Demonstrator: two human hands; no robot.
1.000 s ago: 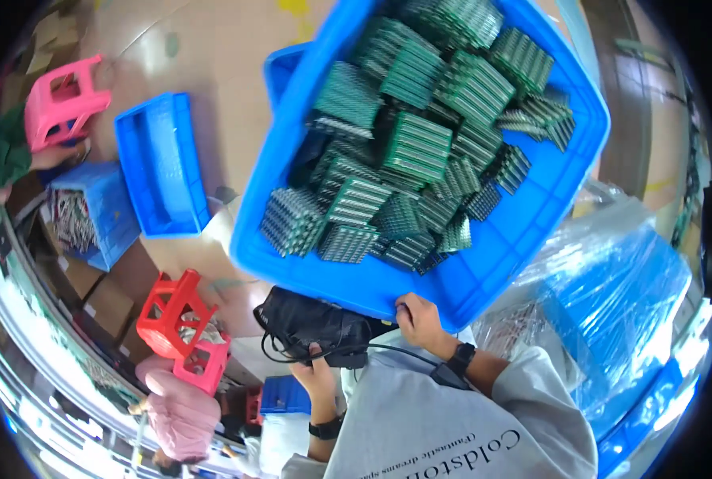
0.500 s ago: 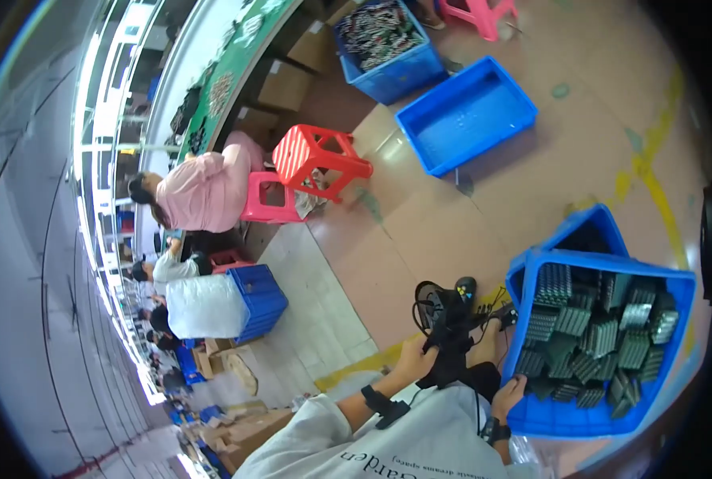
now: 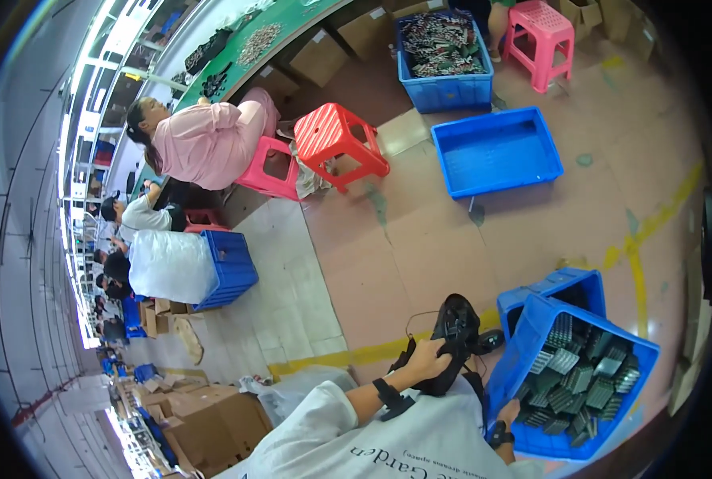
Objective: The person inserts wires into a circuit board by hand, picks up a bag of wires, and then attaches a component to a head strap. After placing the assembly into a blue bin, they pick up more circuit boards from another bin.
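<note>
My left hand (image 3: 426,361) is closed on a dark bundle of black fabric or straps (image 3: 442,378) in front of my body; its exact kind is unclear. Beside it, my right hand (image 3: 508,413) grips the near left wall of a blue plastic crate (image 3: 523,351). That crate is tilted and holds many dark, ridged blocks (image 3: 579,383) in loose stacks. Behind it, a second blue crate (image 3: 567,281) is partly covered by the first. A black shoe (image 3: 456,318) shows just beyond my left hand.
An empty-looking blue tray (image 3: 495,152) lies on the floor ahead, near a blue bin of small parts (image 3: 445,84). Red striped stool (image 3: 336,140) and pink stool (image 3: 541,40) stand nearby. A person in pink (image 3: 204,148) sits at a green bench (image 3: 288,32). Cardboard boxes (image 3: 212,431) are at lower left.
The view has turned, so the tray and stools sit further right. The crate of blocks appears lower and more tilted. Both hands keep their holds.
</note>
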